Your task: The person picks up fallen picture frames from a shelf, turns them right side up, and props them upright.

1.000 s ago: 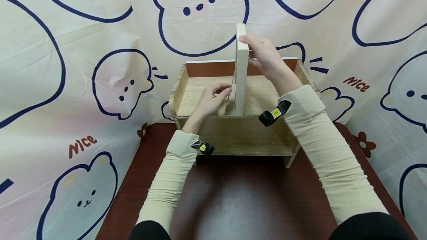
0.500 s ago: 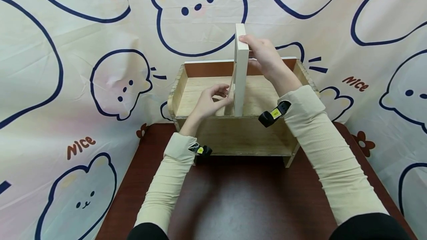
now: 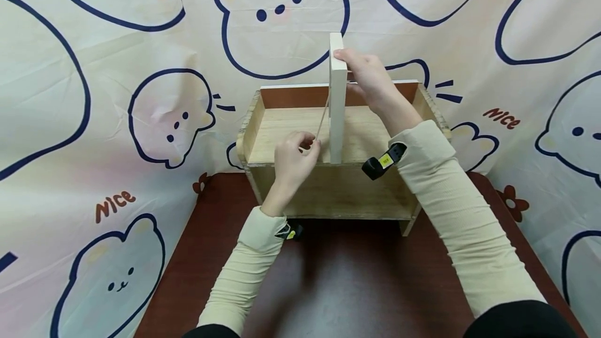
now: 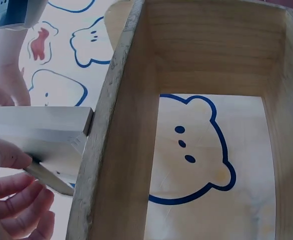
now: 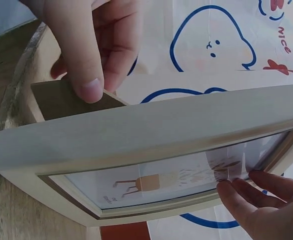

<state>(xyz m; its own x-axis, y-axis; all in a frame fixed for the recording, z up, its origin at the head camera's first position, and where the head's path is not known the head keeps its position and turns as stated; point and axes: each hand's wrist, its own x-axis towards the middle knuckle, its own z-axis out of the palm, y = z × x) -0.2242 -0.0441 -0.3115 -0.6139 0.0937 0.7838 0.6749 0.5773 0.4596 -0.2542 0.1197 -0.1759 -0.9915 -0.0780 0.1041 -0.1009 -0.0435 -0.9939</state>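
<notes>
A white picture frame [image 3: 337, 108] stands upright, edge-on, on the upper level of a small wooden shelf [image 3: 357, 192]. My right hand [image 3: 373, 82] grips it near the top, thumb on the front edge and fingertips on the glazed side, where a printed picture [image 5: 151, 182] shows in the right wrist view. On the opposite side, a thin brown stand flap [image 3: 322, 119] slants away from the frame's back. My left hand [image 3: 296, 158] pinches the flap's lower end between thumb and fingers. The left wrist view shows the flap [image 4: 51, 179] beside the curled fingers.
The shelf has raised side panels [image 3: 251, 124] and a brown back strip [image 3: 293, 98]. It stands on a dark red-brown table [image 3: 328, 286]. A white cloth with blue bear drawings [image 3: 169, 119] hangs behind and at both sides.
My left hand has shifted down and toward me, and the flap's lower end is farther from the frame. Half a second ago its fingers were spread more loosely. The right hand keeps its grip.
</notes>
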